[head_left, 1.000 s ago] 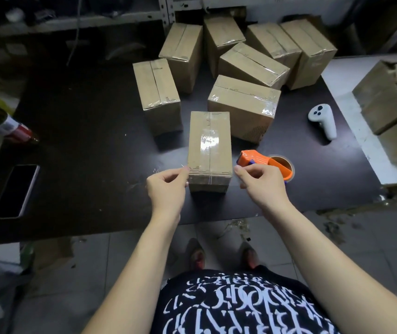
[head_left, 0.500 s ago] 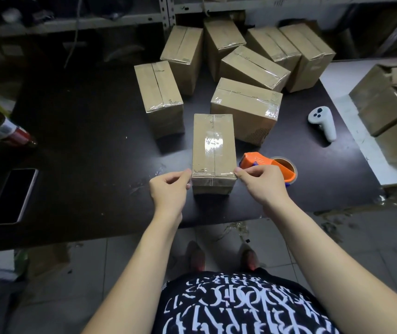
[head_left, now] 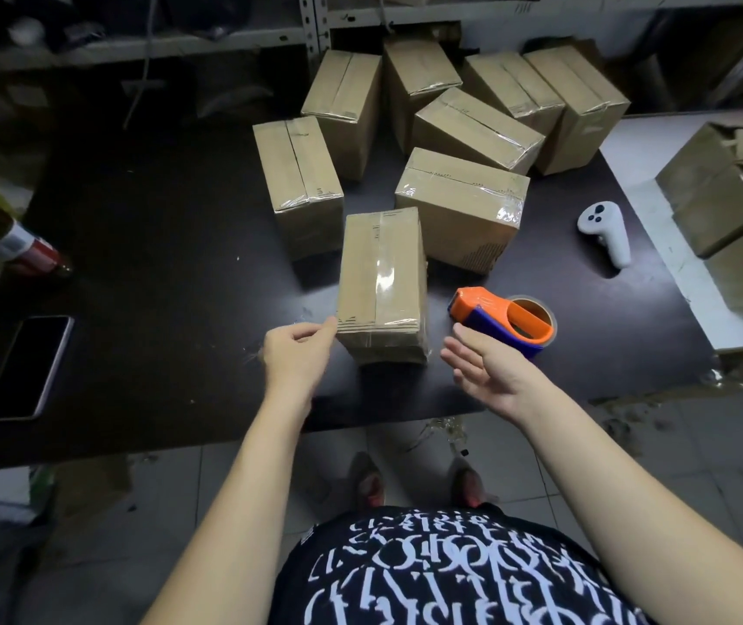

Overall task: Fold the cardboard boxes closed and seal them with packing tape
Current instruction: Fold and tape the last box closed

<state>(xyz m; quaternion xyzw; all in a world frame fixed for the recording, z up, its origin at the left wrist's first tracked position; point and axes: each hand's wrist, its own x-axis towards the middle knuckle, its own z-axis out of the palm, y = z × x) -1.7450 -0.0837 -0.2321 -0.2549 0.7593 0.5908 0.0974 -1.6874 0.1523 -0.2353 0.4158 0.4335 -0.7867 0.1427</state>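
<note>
**Box (head_left: 381, 281) right in front of me**

The box stands on the dark table (head_left: 157, 245), with clear tape running down its top. My left hand (head_left: 300, 349) is at its near left corner. The fingers are curled and the tips touch that corner, but I cannot tell if they pinch anything. My right hand (head_left: 487, 367) is off to the box's right, not touching it, with fingers spread and holding nothing. The orange tape roller (head_left: 502, 320) lies just past that hand. More taped boxes (head_left: 460, 209) sit farther back.
</note>
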